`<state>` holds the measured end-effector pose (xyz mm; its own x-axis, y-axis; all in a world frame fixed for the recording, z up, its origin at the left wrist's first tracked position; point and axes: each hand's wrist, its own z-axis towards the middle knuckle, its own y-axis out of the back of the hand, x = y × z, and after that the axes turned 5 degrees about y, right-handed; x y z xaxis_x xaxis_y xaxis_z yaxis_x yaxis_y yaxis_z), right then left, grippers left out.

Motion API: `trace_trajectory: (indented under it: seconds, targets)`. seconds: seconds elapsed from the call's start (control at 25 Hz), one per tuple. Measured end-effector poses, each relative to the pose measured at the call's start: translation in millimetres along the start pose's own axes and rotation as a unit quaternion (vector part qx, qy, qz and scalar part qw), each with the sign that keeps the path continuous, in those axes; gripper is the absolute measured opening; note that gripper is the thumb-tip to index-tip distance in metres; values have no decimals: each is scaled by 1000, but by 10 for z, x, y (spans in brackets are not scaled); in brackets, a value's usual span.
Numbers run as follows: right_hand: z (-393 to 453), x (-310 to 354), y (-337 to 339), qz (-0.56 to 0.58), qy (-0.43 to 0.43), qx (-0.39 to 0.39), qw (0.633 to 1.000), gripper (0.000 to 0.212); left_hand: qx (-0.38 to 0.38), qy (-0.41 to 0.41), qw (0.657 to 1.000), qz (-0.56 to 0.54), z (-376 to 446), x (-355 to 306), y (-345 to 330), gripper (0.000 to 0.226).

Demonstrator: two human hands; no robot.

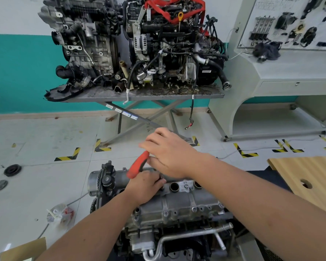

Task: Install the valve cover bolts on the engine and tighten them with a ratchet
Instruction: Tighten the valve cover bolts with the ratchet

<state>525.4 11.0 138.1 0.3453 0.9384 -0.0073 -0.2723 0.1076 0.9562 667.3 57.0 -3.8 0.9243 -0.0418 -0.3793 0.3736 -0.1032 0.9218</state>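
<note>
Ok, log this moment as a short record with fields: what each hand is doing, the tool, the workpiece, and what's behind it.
left hand: rests on the valve cover, fingers curled at the tool's base
right hand: over the red handle of the ratchet
workpiece: engine in front of the person, bolts visible along the cover's near edge
background: two engines on a lift table

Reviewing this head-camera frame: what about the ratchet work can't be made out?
- Ratchet head and socket: hidden by the left hand.
- Bolt being turned: covered by both hands.
- Right hand fingers: motion-blurred, grip unclear.
- Engine lower part: cut off by the bottom edge.
</note>
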Motion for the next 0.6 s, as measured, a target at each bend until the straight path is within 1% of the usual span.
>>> trace_trajectory:
  seconds: [0.08, 0.16, 0.2, 0.24, 0.32, 0.36, 0.4, 0.44, 0.48, 0.52, 0.6]
  targets:
    - [59, 39, 95, -40, 41, 73, 996, 46, -13, -14, 1000, 16, 7, -3, -4, 37]
    - [148, 93, 196, -54, 59, 148, 986, 45, -14, -18, 1000, 16, -7, -6, 3, 37]
    - [207, 123, 252, -46, 54, 184, 980, 41, -2, -8, 1000, 12, -24, -16, 20, 37]
    - [264, 138, 286, -29, 40, 205, 978, 36, 9, 4, 1000, 17, -36, -35, 35, 37]
    - [372, 129, 317, 14, -1, 211, 977, 25, 12, 12, 999, 40, -52, -82, 54, 39]
    - [407, 113, 325, 62, -45, 216, 973, 24, 11, 14, 999, 49, -68, -105, 57, 38]
    - [417, 80, 321, 155, -114, 216, 957, 24, 11, 16, 998, 55, -76, -123, 69, 36]
    - [407, 60, 305, 284, -191, 208, 916, 22, 15, 20, 998, 54, -82, -139, 75, 34]
    - [385, 65, 279, 415, -262, 187, 851, 19, 25, 28, 998, 46, -81, -159, 81, 32]
    - [358, 100, 247, 527, -316, 152, 774, 15, 35, 41, 998, 32, -85, -177, 82, 33]
    - [311, 180, 140, 677, -389, 43, 624, 8, 45, 67, 997, 14, -119, -184, 36, 35]
